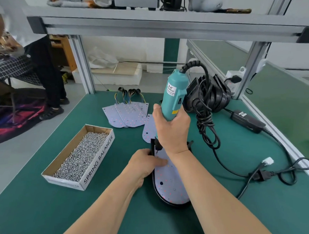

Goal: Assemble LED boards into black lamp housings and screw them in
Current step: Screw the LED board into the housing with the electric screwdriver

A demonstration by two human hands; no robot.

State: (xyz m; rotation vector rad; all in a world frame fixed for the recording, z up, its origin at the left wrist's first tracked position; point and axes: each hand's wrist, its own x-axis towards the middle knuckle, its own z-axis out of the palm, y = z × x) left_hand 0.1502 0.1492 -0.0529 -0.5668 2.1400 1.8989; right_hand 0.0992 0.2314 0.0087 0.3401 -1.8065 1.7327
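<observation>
Nearest, a black lamp housing (171, 204) lies on the green counter (40, 209), an LED board (172, 185) seated inside. The left hand (144, 165) grips its 9 o'clock rim, thumb on the board. The right hand (171, 130) has its fingers (156, 110) clamped around a teal electric screwdriver (175, 93), with the bit at the board's 11 o'clock corner. This looks like screw-driving. The next corner needs a screw from the screw box (98, 160) at 9 o'clock.

SPRING BALANCER, there it is in black capitals, running along the white side wall of the cardboard box (97, 160) of screws near the tabletop's left edge. On the teal electric screwdriver (175, 98), a white label, letters ending in OWISE, the rest too small to read. The power adapter (246, 121) by the right edge carries a white label, illegible
</observation>
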